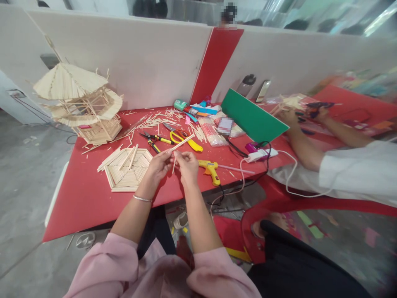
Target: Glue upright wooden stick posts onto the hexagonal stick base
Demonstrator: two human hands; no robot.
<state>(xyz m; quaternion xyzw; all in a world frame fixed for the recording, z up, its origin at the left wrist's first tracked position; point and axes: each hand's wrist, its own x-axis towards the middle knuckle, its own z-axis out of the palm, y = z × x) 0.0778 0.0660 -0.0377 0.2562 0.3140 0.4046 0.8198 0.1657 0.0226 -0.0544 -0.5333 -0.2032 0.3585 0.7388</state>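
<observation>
My left hand (160,164) and my right hand (187,166) meet above the table's front part, both with fingers pinched. Between them are thin wooden sticks (183,142): one slants up to the right from my left fingertips, and a shorter piece points down by my right fingers. An octagonal panel of wooden sticks (128,182) lies flat beside my left hand, with a few loose sticks on top. Close to my right hand rests a yellow glue gun (211,169). Yellow-handled pliers (158,139) and yellow cutters (186,140) lie just beyond my hands.
A pagoda-like stick model (83,103) stands at the back left of the red table (83,198). Loose sticks are strewn behind the tools. Right of them are a green board (252,116) and a power strip (262,155) with cables. A co-worker's arms (305,145) reach in at right.
</observation>
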